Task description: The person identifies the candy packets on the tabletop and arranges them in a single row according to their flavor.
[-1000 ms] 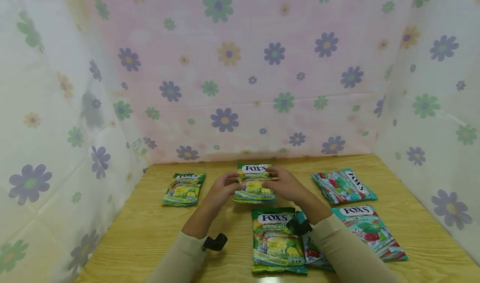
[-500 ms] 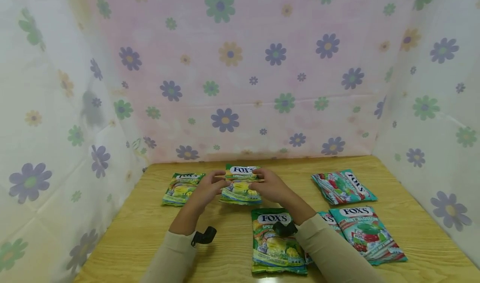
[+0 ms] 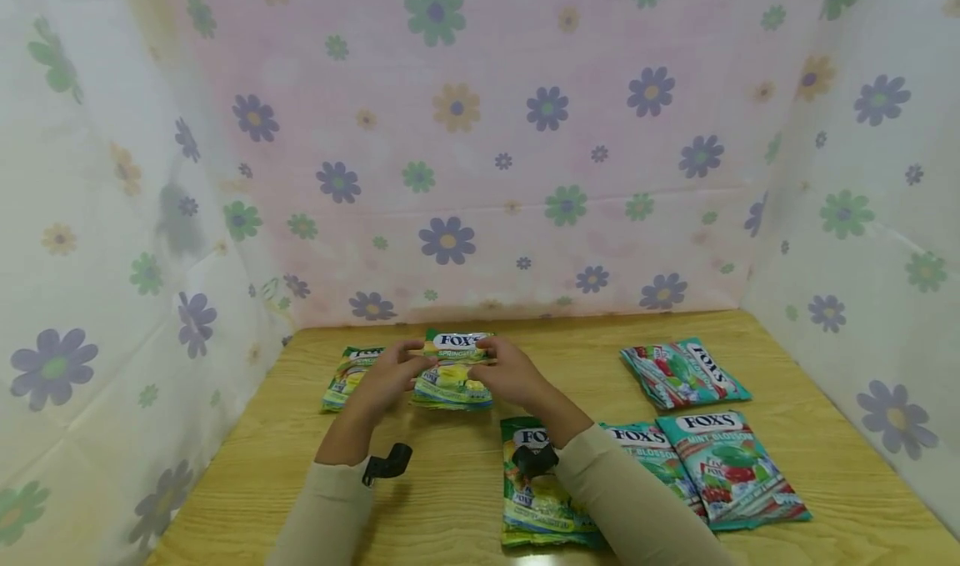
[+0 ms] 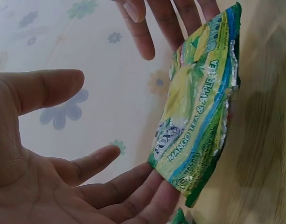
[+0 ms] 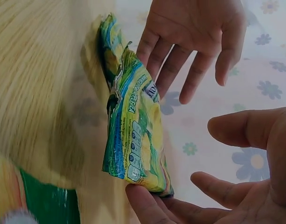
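A green and yellow candy bag (image 3: 453, 376) labelled Fox's is carried face up between my two hands, close over the far part of the table. My left hand (image 3: 384, 381) touches its left edge with extended fingertips; in the left wrist view the thumb (image 4: 52, 88) stands away from the bag. On the opposite edge, my right hand (image 3: 516, 376) supports the bag with its outer fingers, and its thumb (image 5: 238, 128) is also clear of it. Just left of the carried bag lies another green candy bag (image 3: 345, 377), partly covered by the left hand.
A third green candy bag (image 3: 517, 508) lies near the front, partly under the right forearm. Beside it are teal mint candy bags, one overlapped (image 3: 651, 449), one in front right (image 3: 738, 466) and one turned sideways behind (image 3: 684, 373). Flowered cloth (image 3: 495, 216) walls the wooden table (image 3: 442, 483).
Both hands have moved left together with the carried candy bag, closer to the green bag on the left. The right forearm now uncovers more of the teal bags.
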The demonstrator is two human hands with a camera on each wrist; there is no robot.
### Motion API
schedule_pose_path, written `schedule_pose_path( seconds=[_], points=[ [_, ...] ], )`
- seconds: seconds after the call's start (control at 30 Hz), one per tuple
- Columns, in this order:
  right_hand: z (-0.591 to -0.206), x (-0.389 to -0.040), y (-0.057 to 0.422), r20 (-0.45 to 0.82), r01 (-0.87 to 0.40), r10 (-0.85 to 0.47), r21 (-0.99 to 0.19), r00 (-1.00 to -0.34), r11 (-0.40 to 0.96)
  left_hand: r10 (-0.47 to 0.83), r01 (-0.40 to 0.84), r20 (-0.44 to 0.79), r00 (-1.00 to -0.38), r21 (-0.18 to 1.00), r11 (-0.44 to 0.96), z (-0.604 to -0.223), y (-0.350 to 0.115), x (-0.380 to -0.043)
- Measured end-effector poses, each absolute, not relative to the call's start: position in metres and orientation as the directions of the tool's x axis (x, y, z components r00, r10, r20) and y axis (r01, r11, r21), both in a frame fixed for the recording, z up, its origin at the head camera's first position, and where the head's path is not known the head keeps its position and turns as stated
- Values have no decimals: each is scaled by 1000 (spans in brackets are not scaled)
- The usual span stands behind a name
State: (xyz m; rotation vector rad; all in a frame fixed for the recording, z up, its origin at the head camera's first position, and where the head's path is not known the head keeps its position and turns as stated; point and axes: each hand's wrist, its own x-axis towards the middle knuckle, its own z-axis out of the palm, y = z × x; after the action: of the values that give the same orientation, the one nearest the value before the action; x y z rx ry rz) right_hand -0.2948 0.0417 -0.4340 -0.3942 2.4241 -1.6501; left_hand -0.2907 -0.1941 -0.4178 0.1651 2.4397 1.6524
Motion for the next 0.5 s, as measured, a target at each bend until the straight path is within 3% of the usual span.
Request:
schedule_pose_path(
  seconds=[0.5],
  points=[
    [-449, -300, 6, -28, -53, -251, -949, -968, 309, 93, -98, -152, -984, 896, 434, -421, -215, -298]
  ],
)
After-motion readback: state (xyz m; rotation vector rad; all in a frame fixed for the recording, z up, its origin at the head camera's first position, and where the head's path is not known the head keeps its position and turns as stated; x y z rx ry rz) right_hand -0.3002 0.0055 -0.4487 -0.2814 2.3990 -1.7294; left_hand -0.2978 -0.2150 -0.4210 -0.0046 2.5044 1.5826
